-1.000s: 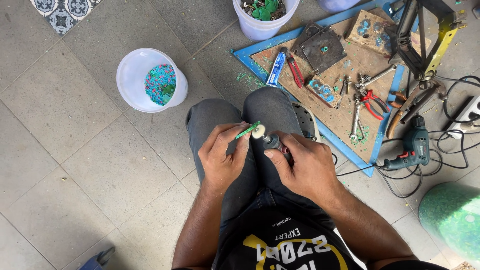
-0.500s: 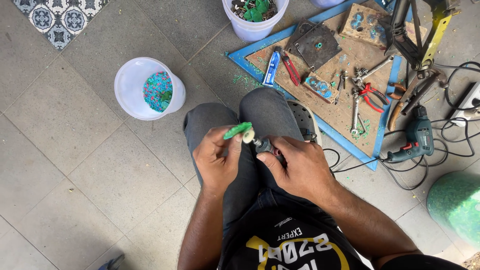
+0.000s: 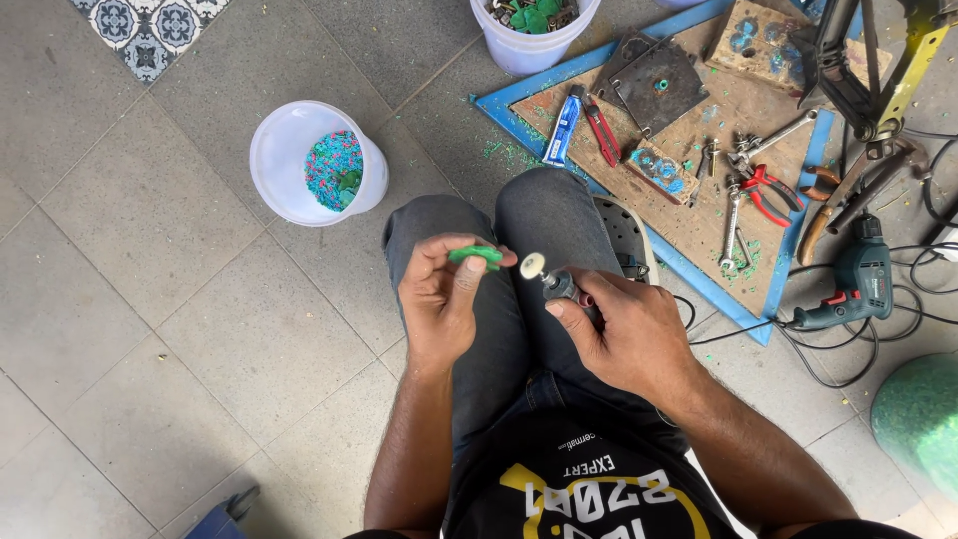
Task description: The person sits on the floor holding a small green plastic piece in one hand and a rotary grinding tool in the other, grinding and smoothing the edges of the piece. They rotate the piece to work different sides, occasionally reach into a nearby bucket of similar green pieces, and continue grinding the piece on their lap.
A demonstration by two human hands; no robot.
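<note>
A white plastic bucket (image 3: 317,163) is sitting on the tiled floor (image 3: 150,329) to the left of the person's knees, with pink, blue and green plastic bits lying in its bottom. A second pale bucket (image 3: 534,35) holding green pieces is standing at the top edge. To the right, a blue-framed wooden board (image 3: 699,170) is lying on the floor, carrying a blue tube (image 3: 562,128), red-handled pliers (image 3: 766,190), wrenches and metal plates. A teal power drill (image 3: 850,284) is lying just beside the board's right corner, its cables trailing across the tiles. Nothing is standing between the hands and these things; the grey trouser legs are lying beneath them.

The left hand (image 3: 439,299) is closing its grip on a small green plastic piece (image 3: 475,255), pinching it between thumb and fingertips above the left thigh. The right hand (image 3: 624,334) is wrapping its grip fully around a small rotary tool (image 3: 561,286), whose white round polishing head (image 3: 533,265) is pointing toward the green piece, just beside it and seemingly not touching.
</note>
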